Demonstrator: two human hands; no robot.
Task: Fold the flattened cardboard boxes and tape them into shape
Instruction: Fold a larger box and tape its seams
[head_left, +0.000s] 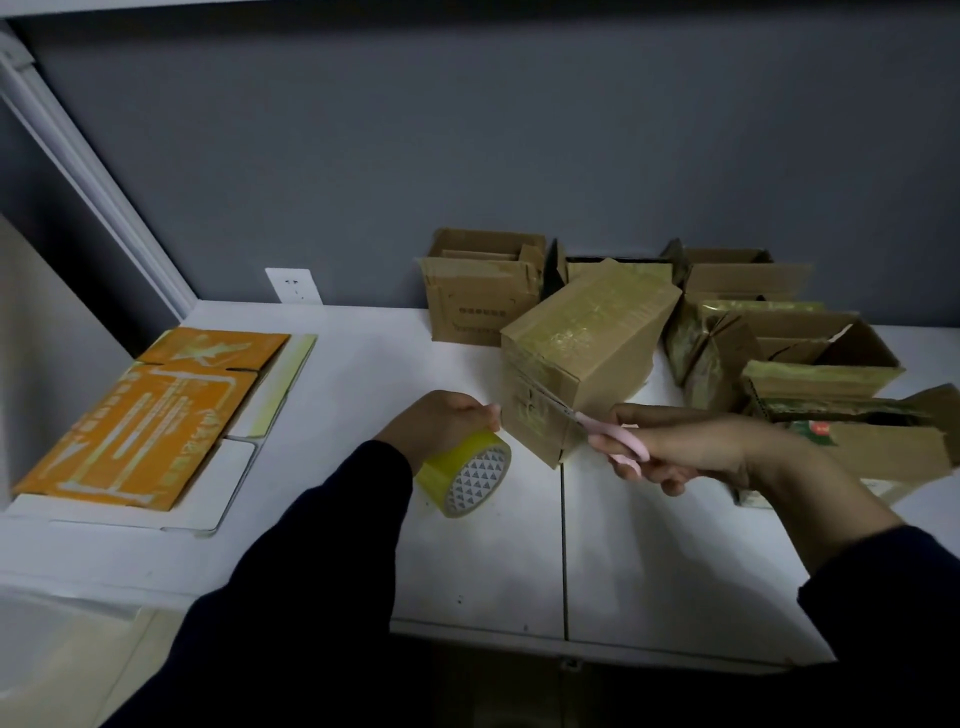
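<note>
Wide white worktop (675, 545), seamed down the middle, set against a grey wall. At far left, orange flattened boxes (150, 415) lying stacked, not yet folded. At the back right, a crowd of brown folded boxes (483, 296), several open-topped, packed close enough to be knocked by a swinging elbow. In the centre, one brown box (587, 353) wrapped in yellowish tape and sitting tilted, with neither palm pressing it down; likely to rock or tip under any tug on the tape. To its left, the left hand (441, 421) curled round a yellow tape roll (470, 475), held low at the worktop just beside the near corner of the box. To its right, the right hand (691, 447) gripping pink scissors (613, 436), blades angled up against that same corner. Too dim to make out any strip between roll and box. Probably on the point of cutting the tape free. Dangers from here: blades very near the left thumb, so a risk of catching skin on a hurried snip; a nick in the cardboard instead of the tape; with a slack strip, a ragged end or tape folding back onto itself.
</note>
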